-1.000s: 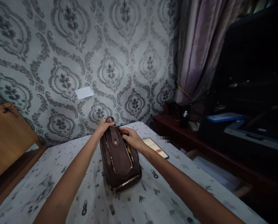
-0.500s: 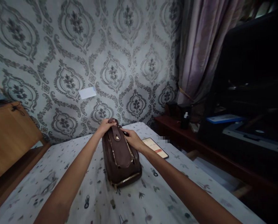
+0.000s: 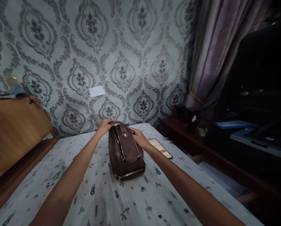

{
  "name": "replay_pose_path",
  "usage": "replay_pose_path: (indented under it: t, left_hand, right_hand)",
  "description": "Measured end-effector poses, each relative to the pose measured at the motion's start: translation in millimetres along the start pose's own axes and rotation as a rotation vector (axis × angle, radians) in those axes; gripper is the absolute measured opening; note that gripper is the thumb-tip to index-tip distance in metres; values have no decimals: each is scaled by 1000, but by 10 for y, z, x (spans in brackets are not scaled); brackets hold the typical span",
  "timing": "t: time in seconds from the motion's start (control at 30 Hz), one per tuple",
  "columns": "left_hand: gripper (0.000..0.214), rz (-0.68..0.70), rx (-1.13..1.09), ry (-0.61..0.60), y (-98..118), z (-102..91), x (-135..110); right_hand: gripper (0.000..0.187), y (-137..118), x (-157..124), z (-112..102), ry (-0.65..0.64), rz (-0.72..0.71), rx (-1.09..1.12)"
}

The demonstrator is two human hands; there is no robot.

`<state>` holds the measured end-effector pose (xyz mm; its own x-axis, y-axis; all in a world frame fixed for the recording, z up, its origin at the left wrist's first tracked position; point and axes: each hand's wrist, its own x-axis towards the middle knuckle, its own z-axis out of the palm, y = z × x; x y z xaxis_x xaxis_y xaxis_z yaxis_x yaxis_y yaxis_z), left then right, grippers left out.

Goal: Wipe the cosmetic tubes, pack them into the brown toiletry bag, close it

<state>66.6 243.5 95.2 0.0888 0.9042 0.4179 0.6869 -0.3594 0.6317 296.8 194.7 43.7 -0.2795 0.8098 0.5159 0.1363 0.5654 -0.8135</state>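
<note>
Brown leather-look gold-zipped bag (image 3: 130,149), between left fingers (image 3: 110,124) pinching its flat brown strap (image 3: 117,122) and right fingers (image 3: 134,130) touching its upper side — cannot tell if gripping; steady firmly, work gently.

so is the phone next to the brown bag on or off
On: the phone beside the bag has a lit, pale screen with a reddish-orange patch.

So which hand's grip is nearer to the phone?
Right. The right grip is at the right side of the bag, just left of the phone; the left grip is at the handle, across the bag.
</note>
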Motion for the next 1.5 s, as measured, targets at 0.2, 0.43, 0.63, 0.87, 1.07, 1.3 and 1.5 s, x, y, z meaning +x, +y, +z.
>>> replay_pose_path:
  t: [0.2,0.43,0.63,0.87,1.07,1.3,1.5]
  left_hand:
    - [19,8,-13,6,92,39,-72]
    - [12,8,-57,-76,252,56,-42]
    - [15,34,-64,-208,529,190,130]
    - [15,5,0,-225,588,350,244]
    - [24,-25,84,-130,576,373,268]
    - [22,-83,68,-98,530,440,262]
    - [22,-170,-45,-123,506,446,201]
  right_hand:
    - [38,-40,-12,-8,-5,-5,-15]
    - [39,-98,-20,13,-5,-2,-38]
    - [45,-132,-42,13,-17,-11,-78]
    - [50,-121,-238,68,37,1,-133]
    - [49,-88,-325,119,88,-4,-182]
    - [49,-48,-310,122,99,-20,-240]
    - [50,-61,-322,116,87,-24,-282]
